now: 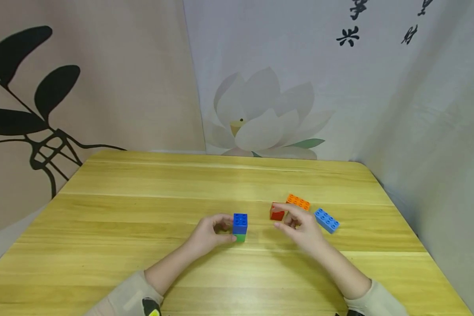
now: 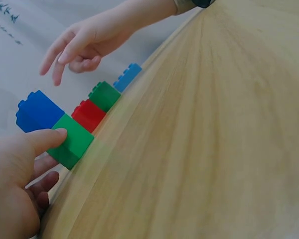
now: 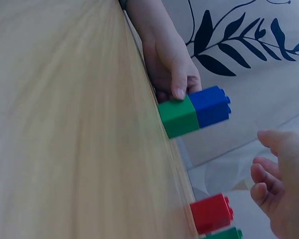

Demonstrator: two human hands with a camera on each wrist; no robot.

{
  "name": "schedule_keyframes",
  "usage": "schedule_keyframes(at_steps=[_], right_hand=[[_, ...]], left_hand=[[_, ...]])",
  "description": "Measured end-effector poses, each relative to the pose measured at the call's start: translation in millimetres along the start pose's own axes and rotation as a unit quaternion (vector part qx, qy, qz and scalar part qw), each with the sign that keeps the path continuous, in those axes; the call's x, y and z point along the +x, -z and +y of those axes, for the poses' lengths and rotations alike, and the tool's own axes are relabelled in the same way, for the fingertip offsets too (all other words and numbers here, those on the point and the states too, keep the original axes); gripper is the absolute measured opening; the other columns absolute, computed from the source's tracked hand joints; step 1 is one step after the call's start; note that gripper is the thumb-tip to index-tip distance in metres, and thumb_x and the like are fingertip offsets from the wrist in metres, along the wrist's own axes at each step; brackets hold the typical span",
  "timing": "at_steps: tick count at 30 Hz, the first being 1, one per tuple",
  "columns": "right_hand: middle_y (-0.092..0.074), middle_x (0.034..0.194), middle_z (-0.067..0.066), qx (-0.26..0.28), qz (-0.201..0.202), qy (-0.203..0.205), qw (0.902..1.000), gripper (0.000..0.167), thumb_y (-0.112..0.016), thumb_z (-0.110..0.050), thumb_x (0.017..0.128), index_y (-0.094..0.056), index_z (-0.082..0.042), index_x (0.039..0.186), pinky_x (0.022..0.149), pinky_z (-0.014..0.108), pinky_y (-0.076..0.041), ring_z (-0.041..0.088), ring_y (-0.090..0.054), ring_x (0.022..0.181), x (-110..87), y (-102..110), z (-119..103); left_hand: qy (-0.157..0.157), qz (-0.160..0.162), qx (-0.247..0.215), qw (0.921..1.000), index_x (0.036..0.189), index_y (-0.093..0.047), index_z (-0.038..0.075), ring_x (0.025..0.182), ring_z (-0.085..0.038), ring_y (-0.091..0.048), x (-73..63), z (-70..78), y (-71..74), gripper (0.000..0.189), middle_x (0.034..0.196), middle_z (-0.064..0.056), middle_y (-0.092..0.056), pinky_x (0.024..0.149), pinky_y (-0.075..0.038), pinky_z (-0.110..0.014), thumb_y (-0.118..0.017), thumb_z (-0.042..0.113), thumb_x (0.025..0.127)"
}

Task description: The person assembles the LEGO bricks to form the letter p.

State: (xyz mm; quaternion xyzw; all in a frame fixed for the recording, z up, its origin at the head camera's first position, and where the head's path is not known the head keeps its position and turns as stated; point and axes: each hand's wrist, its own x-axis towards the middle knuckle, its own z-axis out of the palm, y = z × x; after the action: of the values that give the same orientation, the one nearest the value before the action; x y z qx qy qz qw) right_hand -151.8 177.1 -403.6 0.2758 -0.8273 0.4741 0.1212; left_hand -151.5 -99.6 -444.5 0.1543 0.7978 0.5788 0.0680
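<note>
My left hand (image 1: 209, 235) pinches a green toy building brick (image 2: 74, 142) between thumb and fingers. A dark blue brick (image 1: 240, 223) is stacked on that green one, its studs facing up. Over to the right, my right hand (image 1: 302, 228) hovers with thumb and fingers apart and nothing between them. Below its fingertips stands a red brick (image 1: 276, 213), partly covered by the hand in the head view. Close to the red brick is a second green brick (image 2: 104, 96), hidden behind the right hand in the head view.
An orange brick (image 1: 299, 201) lies behind the right hand, and a light blue brick (image 1: 327, 220) sits just right of it. Everything rests on a wooden table (image 1: 162, 184). Printed cloth (image 1: 142, 79) hangs along the back edge.
</note>
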Motion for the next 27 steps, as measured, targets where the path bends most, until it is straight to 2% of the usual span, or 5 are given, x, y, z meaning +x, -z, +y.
schedule_keyframes(at_steps=[5,12,17,23,27], right_hand=[[-0.067,0.097,0.011,-0.015,0.016,-0.005,0.9997,0.043,-0.075,0.008,0.077,-0.064,-0.002,0.118,0.053,0.024,-0.044,0.011,-0.050,0.060,-5.8,13,1],[-0.067,0.096,0.010,-0.021,0.041,0.014,0.9988,0.039,-0.072,0.016,0.074,-0.063,0.006,0.111,0.053,0.023,-0.043,0.012,-0.048,0.059,-7.5,32,-20],[-0.066,0.096,0.004,-0.016,0.057,0.015,0.9982,0.041,-0.071,0.019,0.072,-0.063,0.008,0.110,0.052,0.023,-0.042,0.013,-0.048,0.060,-12.1,41,-11],[-0.064,0.095,0.003,-0.039,0.071,-0.022,0.9965,0.039,-0.071,0.017,0.075,-0.064,0.005,0.112,0.052,0.023,-0.044,0.013,-0.051,0.065,-19.2,54,-2],[-0.064,0.099,-0.007,-0.066,0.090,-0.037,0.9931,0.040,-0.072,0.016,0.075,-0.064,0.005,0.112,0.057,0.021,-0.046,0.012,-0.054,0.070,-24.7,64,7]], left_hand=[[0.000,-0.004,-0.004,1.0000,0.113,-0.066,0.006,0.094,-0.023,-0.056,-0.2,0.3,0.0,0.040,0.102,-0.002,-0.067,0.081,-0.048,-0.035,-0.081,0.009,0.076],[-0.003,-0.002,-0.001,1.0000,0.114,-0.066,0.006,0.094,-0.024,-0.056,-0.5,-0.6,0.5,0.041,0.103,-0.003,-0.067,0.080,-0.048,-0.036,-0.081,0.008,0.076],[0.004,0.003,0.000,1.0000,0.113,-0.066,0.004,0.094,-0.025,-0.056,-1.8,3.1,0.4,0.040,0.102,-0.004,-0.067,0.080,-0.048,-0.037,-0.080,0.005,0.076],[-0.001,-0.001,0.004,1.0000,0.114,-0.065,0.005,0.094,-0.023,-0.057,-1.4,0.6,0.8,0.041,0.103,-0.003,-0.067,0.080,-0.048,-0.037,-0.081,0.007,0.076],[0.001,-0.005,0.004,1.0000,0.114,-0.064,0.001,0.096,-0.027,-0.057,-3.8,10.1,0.4,0.039,0.105,-0.008,-0.066,0.082,-0.048,-0.038,-0.078,0.002,0.077]])
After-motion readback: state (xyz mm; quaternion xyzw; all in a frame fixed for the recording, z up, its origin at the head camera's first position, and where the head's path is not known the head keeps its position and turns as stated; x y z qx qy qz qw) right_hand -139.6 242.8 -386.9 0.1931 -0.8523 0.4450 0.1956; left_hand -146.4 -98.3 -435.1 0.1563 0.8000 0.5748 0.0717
